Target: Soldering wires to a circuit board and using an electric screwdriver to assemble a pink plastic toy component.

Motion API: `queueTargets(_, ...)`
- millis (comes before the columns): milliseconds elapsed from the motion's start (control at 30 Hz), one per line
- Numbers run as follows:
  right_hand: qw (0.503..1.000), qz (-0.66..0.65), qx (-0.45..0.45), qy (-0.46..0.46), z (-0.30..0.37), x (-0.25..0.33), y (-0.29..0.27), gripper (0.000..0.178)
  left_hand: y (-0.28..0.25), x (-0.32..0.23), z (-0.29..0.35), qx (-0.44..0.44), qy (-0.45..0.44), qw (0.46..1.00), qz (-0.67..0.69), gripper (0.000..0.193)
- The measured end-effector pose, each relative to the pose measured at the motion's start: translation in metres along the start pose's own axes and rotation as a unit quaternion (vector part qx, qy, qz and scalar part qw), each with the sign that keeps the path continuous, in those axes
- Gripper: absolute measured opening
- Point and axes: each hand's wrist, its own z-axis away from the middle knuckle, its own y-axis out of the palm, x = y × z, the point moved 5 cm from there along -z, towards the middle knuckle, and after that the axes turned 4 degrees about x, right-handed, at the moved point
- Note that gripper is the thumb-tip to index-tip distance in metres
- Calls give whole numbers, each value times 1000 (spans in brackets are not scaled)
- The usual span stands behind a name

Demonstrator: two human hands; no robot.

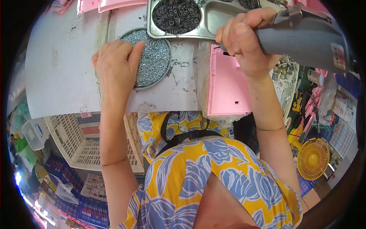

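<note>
My left hand [116,66] rests at the left edge of a round dish of small silver screws [154,57], fingers together over the screws; I cannot tell whether it pinches one. My right hand [244,40] grips a grey electric screwdriver [301,38], held over the top edge of a pink plastic panel [228,86]. The panel lies flat on the white worktable [65,72], partly on clear plastic wrap.
A steel compartment tray [213,19] at the back holds dark spring washers [176,16]. More pink parts [110,4] lie at the far edge. Below the table stand white plastic crates [76,141] and blue crates [87,210]; a yellow fan [313,158] sits at the right.
</note>
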Motion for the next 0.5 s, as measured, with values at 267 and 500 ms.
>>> queueTargets(267, 996, -68, 36, 39, -8, 65, 20, 20, 3, -69, 8, -57, 122, 971, 195, 23)
queueTargets(500, 989, -69, 116, 61, 2, 72, 28, 28, 9, -108, 24, -74, 194, 944, 257, 21)
